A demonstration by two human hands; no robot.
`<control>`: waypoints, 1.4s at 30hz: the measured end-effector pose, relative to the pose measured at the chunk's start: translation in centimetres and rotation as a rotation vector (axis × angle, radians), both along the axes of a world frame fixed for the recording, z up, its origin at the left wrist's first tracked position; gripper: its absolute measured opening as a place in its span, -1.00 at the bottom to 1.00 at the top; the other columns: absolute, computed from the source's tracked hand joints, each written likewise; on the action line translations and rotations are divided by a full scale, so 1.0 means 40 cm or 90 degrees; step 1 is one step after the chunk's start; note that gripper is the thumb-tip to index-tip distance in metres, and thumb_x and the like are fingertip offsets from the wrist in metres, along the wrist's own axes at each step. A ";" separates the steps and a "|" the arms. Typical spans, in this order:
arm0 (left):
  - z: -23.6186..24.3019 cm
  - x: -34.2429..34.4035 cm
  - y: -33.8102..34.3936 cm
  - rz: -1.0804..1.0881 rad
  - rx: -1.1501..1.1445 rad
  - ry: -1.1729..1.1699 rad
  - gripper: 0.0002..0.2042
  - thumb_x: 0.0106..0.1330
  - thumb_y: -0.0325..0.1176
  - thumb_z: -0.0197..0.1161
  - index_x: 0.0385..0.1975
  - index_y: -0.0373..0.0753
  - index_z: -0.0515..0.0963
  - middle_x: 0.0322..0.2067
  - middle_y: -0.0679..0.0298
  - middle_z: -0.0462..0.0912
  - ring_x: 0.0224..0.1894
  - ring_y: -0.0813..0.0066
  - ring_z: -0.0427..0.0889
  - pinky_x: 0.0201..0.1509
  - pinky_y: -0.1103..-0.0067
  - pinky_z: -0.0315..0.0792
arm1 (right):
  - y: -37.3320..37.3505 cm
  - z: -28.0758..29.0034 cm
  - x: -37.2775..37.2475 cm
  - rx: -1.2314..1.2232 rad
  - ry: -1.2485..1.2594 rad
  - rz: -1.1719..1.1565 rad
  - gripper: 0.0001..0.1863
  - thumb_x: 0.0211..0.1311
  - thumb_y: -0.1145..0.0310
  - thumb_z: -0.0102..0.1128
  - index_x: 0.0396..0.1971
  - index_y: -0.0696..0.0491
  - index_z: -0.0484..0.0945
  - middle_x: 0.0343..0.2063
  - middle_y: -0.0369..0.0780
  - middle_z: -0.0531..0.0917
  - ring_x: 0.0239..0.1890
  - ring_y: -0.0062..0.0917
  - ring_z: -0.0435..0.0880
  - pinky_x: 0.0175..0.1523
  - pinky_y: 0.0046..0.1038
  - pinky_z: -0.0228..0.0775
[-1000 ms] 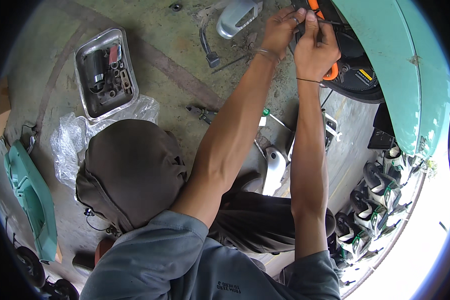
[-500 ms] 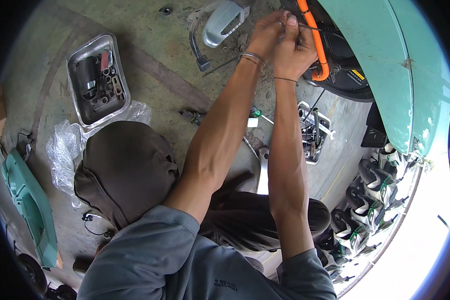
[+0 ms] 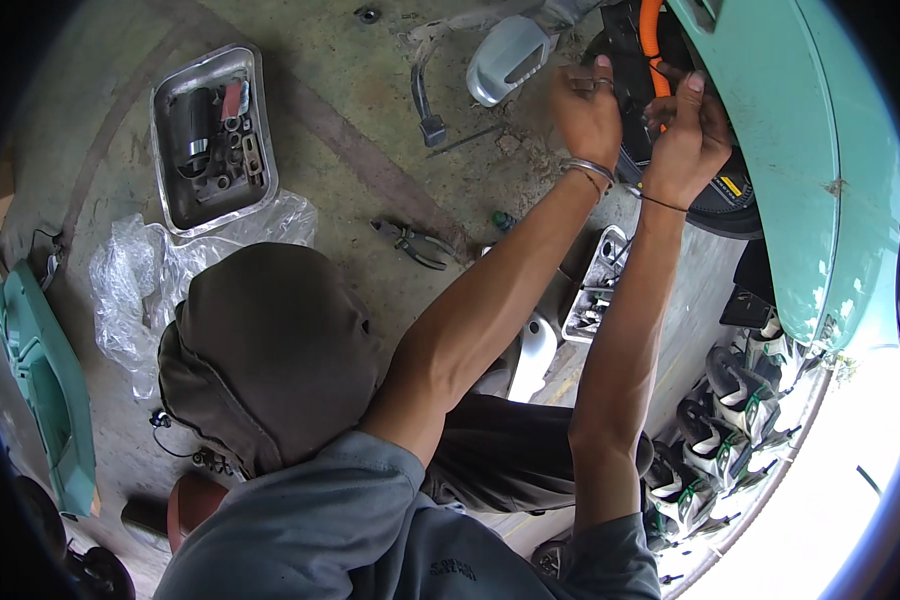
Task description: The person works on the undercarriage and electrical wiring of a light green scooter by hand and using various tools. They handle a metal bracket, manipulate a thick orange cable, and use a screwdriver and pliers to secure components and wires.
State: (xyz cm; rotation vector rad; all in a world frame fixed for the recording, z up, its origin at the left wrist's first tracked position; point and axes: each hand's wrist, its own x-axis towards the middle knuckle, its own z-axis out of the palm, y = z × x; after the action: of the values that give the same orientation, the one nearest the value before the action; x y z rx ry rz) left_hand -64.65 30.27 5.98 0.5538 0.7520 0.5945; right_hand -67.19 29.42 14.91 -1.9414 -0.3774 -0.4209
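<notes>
My left hand (image 3: 587, 118) hovers beside the black wheel, its thumb up and its fingers smeared by motion. To the right, my right hand (image 3: 688, 140) has its fingers curled in against the thumb, close to an orange corrugated tube (image 3: 651, 30). What it grips, if anything, is hidden. A thin dark strip crosses the tube just above this hand. Behind both hands is a black wheel (image 3: 720, 218) with a yellow label, under a pale green body panel (image 3: 790, 130).
A metal tray (image 3: 157, 140) of parts stands at left beside clear plastic wrap (image 3: 130, 310). Pliers (image 3: 410, 243) and a grey cover (image 3: 495, 70) lie on the floor. A smaller tool tray (image 3: 573, 318) sits beyond my forearms. Another person's dark hood (image 3: 270, 350) fills lower left.
My hands were close together on a dark strip at the orange tube and are now apart. Both have shifted right and down in the picture. The pliers now show fully.
</notes>
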 end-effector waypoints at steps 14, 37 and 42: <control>0.202 -0.068 0.053 -0.175 -0.331 -0.277 -0.81 0.31 -0.38 0.26 -0.41 -0.42 0.65 -0.50 0.28 0.54 -0.39 0.55 0.45 -0.30 0.54 0.38 | -0.010 0.054 0.037 -0.259 -0.201 -0.154 -0.72 0.20 0.36 0.29 -0.17 0.23 0.64 -0.17 -0.11 0.71 -0.15 -0.32 0.65 0.04 -0.30 0.40; 0.208 -0.013 0.093 -0.232 0.058 -0.050 -0.78 0.13 -0.34 0.39 -0.63 -0.37 0.66 -0.49 -0.12 0.68 -0.34 0.00 0.74 -0.20 0.31 0.57 | -0.128 0.022 0.143 -0.836 -0.458 -0.357 -0.60 0.34 0.11 0.13 -0.01 0.10 0.56 -0.08 -0.19 0.66 -0.11 -0.37 0.67 -0.13 -0.25 0.50; 0.117 -0.013 0.037 -0.111 -0.034 -0.115 -0.69 0.24 -0.28 0.38 -0.62 -0.40 0.60 -0.70 0.21 0.56 -0.63 0.61 0.51 -0.53 0.49 0.37 | -0.018 0.035 -0.004 -0.070 -0.087 -0.057 -0.64 0.29 0.31 0.29 -0.08 0.29 0.59 -0.20 -0.10 0.68 -0.28 -0.48 0.67 -0.20 -0.44 0.57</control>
State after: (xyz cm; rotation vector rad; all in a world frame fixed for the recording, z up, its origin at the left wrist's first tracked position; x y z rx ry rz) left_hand -65.19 31.77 10.64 0.5039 0.5414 0.4540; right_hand -67.34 28.69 16.30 -2.0477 -0.4096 -0.6048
